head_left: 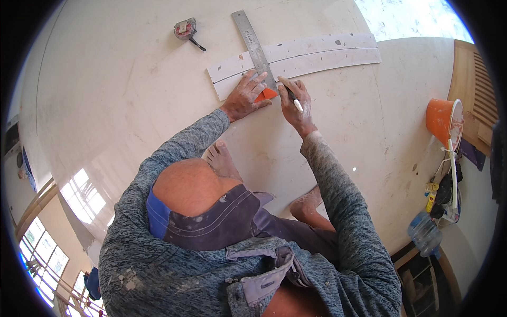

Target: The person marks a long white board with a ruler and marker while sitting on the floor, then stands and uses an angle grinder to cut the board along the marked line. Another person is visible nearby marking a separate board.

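Note:
A try square with a steel blade [248, 38] and an orange handle lies across a long white strip of board [327, 55], which has a dark line drawn along its length. My left hand [244, 99] grips the square by its handle, fingers pressing on the near end of the blade and thumb below the orange part. In my right hand [297, 112] is a marker pen [298, 103], black with a white end, held just right of the blade near the strip's lower edge. My fingers hide the pen's tip.
A tape measure [185, 29] rests left of the blade on the pale, smudged surface [132, 79]. My bare feet are on that same surface. To the right are an orange bucket [440, 119], a louvred wooden panel [478, 90] and a clear plastic water bottle [424, 233].

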`<state>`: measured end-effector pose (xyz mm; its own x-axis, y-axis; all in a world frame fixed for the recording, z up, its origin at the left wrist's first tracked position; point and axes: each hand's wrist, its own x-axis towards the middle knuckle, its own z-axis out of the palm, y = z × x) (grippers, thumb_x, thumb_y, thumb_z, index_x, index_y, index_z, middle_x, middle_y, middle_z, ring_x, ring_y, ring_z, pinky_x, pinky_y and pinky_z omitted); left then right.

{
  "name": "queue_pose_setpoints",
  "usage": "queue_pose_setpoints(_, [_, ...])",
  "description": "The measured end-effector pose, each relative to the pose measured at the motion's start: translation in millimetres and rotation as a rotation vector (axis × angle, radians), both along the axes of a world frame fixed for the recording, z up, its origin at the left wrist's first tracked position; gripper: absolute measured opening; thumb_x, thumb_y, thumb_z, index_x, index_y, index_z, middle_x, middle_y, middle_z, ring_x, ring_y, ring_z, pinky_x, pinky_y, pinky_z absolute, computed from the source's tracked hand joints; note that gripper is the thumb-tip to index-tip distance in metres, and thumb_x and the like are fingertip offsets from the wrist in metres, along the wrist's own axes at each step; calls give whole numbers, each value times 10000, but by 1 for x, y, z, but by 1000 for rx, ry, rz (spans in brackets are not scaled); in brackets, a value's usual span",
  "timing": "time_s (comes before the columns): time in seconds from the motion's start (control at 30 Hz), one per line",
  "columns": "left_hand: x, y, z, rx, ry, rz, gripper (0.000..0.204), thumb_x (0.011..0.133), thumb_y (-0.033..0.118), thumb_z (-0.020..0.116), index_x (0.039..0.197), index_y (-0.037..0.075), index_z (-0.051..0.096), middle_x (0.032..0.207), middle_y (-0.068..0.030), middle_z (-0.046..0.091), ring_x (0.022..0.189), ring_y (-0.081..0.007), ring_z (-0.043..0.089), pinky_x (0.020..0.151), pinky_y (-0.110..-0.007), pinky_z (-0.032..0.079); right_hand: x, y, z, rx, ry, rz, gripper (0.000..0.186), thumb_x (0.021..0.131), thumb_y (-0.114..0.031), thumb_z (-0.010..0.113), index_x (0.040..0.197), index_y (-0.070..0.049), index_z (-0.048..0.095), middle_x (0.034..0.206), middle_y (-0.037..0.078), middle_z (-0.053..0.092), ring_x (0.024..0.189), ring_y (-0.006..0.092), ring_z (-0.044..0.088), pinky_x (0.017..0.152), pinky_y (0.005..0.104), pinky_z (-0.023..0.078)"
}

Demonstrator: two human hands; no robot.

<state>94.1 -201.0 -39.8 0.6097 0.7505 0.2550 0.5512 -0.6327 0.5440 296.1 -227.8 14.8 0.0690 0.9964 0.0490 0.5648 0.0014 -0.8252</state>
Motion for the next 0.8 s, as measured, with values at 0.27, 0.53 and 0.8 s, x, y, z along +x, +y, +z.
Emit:
queue_pose_setpoints(0.27, [1, 1, 4, -38, -25, 16, 554, 824, 362, 834, 1230, 23, 672, 1514, -176, 501, 1436, -455, 377, 1170, -527, 398, -5, 28, -13, 64, 126, -109, 190, 899, -107, 700, 1071, -39, 742, 972, 156, 736, 881, 282, 718, 807, 381, 570])
queue_pose_setpoints(0.53, [1, -1, 4, -59, -27, 17, 543, 832, 340, 831, 1250, 39, 661, 1521, -189, 490, 1435, -467, 372, 1168, -534, 396, -4, 30, -18, 2, 134, -148, 194, 891, -121, 720, 1063, -32, 741, 1014, 161, 745, 909, 295, 732, 827, 373, 576])
queue_pose_setpoints(0.8, [4, 0, 1, -31, -43, 14, 534, 824, 327, 835, 1230, 25, 664, 1506, -198, 504, 1417, -485, 387, 1147, -536, 417, -8, 29, -16, -14, 163, -152, 209, 897, -129, 724, 1077, -26, 743, 1031, 167, 743, 923, 295, 731, 843, 369, 574])
